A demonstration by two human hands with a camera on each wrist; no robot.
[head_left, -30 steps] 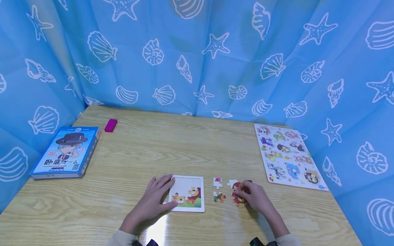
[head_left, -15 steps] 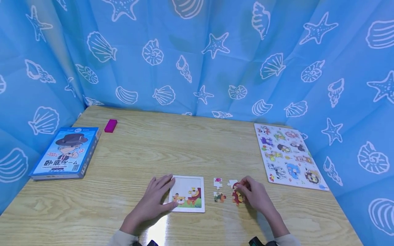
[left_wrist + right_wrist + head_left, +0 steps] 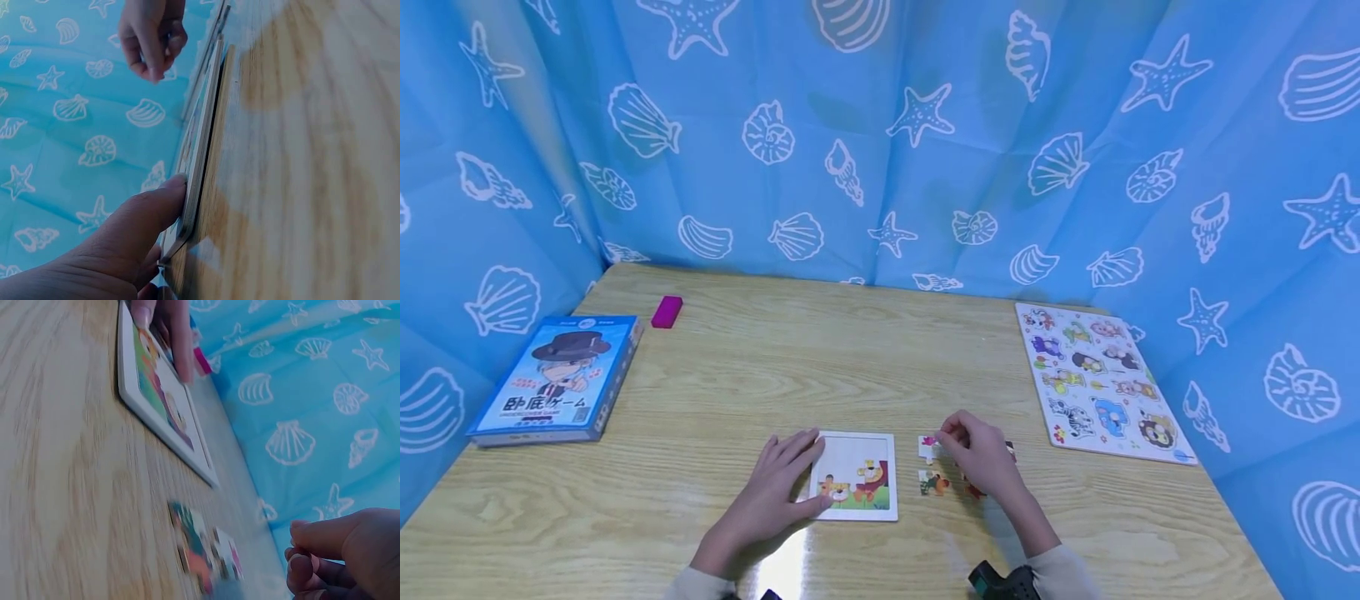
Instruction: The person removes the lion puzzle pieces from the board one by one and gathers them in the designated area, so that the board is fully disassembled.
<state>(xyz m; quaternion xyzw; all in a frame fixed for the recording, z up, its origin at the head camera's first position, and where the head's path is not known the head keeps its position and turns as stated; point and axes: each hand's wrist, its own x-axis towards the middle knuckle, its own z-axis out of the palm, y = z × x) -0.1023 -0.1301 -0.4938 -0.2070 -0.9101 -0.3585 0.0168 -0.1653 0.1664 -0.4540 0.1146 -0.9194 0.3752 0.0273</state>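
The left hand [image 3: 778, 475] rests on the left side of a white-framed jigsaw tray [image 3: 896, 492], fingers fairly straight and thumb [image 3: 159, 203] pressing its near-left part. A few joined pieces with yellow-and-red animals fill the tray's lower part. To the right, the right hand [image 3: 981, 454] hovers above the loose pieces, its fingers loosely curled; no piece shows between them in the right wrist view. Its fingertips are nearest the pink-flower puzzle piece [image 3: 927, 450]. A green-and-orange puzzle piece [image 3: 933, 482] lies just below that one. Other pieces are partly hidden under the right hand.
A blue game box [image 3: 550, 379] lies at the left, with a magenta block [image 3: 667, 312] behind it. An animal peg puzzle board [image 3: 1101, 383] lies at the right. The blue shell-patterned curtain [image 3: 850, 150] borders the table [image 3: 820, 358] at the back and sides.
The right hand has left the red-brown pieces and moved left towards the pink-flower piece, uncovering a dark piece at the right. The left hand stays on the tray.
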